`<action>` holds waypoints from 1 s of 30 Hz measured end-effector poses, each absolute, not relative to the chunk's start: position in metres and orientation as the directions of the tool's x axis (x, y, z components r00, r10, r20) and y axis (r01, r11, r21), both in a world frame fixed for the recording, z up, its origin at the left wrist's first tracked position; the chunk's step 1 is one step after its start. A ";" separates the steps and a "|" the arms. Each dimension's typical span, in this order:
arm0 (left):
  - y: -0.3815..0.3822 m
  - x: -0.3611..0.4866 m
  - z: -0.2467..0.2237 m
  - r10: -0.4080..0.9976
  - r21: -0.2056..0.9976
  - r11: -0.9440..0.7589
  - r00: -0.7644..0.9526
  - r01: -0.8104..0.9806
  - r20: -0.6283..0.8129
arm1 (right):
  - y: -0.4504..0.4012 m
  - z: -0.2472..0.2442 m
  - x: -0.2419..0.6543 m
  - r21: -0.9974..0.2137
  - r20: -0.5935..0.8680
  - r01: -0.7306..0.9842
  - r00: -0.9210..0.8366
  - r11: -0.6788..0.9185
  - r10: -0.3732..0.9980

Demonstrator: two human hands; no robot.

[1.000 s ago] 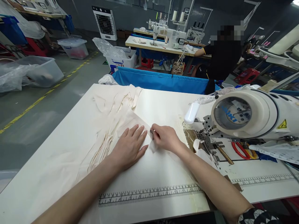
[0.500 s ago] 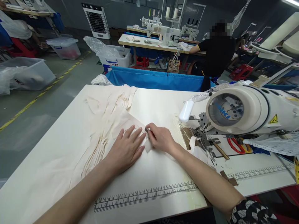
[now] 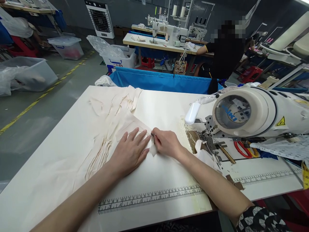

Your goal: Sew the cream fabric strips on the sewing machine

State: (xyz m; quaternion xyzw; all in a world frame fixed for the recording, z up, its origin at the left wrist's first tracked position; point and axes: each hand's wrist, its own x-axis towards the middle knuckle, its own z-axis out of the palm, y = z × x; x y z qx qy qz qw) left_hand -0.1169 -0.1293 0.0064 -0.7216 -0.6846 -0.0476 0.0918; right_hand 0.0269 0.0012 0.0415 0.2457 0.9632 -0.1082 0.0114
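Cream fabric [image 3: 101,129] lies in overlapping, rumpled layers over the left part of the white table [image 3: 164,108]. My left hand [image 3: 131,151] rests flat on the fabric's right edge, fingers spread. Just to its right, my right hand [image 3: 166,141] is closed with thumb and fingertips pinched around a small dark metal tool [image 3: 152,134], most of it hidden. The tool's tip touches the fabric edge beside my left fingertips. A small corner of fabric [image 3: 153,150] sticks out below the pinch.
A white sewing machine [image 3: 246,111] stands at the right, with red-handled scissors [image 3: 242,149] and a wooden-handled tool [image 3: 227,154] by its base. A printed ruler [image 3: 152,199] runs along the front edge. Beyond the blue cloth trough [image 3: 164,80], a person in black [image 3: 227,54] sits.
My right hand has shifted very slightly and the tool has turned a little at the fabric edge. My left hand stays flat in nearly the same place.
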 end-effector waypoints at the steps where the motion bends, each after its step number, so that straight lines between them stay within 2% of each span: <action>1: -0.129 -0.117 0.007 0.980 -0.068 -0.043 0.055 0.997 0.191 | 0.002 0.044 0.030 -0.192 -0.088 0.476 -0.880 0.858 0.468; 6: -0.128 -0.116 0.006 0.971 -0.069 -0.051 0.065 0.996 0.231 | 0.002 0.050 0.045 -0.161 -0.108 0.481 -0.876 0.862 0.469; 11: -0.126 -0.109 0.000 0.934 -0.003 -0.169 0.161 0.986 0.319 | -0.001 0.049 0.046 -0.169 -0.096 0.493 -0.870 0.854 0.484; 20: -0.129 -0.109 -0.001 0.940 0.010 -0.230 0.220 0.973 0.261 | 0.001 0.037 0.047 -0.251 -0.049 0.497 -0.864 0.831 0.502; 23: -0.129 -0.108 -0.002 0.947 0.045 -0.222 0.204 0.974 0.247 | 0.000 0.037 0.047 -0.252 -0.043 0.489 -0.868 0.835 0.495; 30: -0.128 -0.107 -0.001 0.946 0.028 -0.218 0.204 0.976 0.251 | -0.003 0.039 0.043 -0.221 -0.054 0.481 -0.875 0.848 0.482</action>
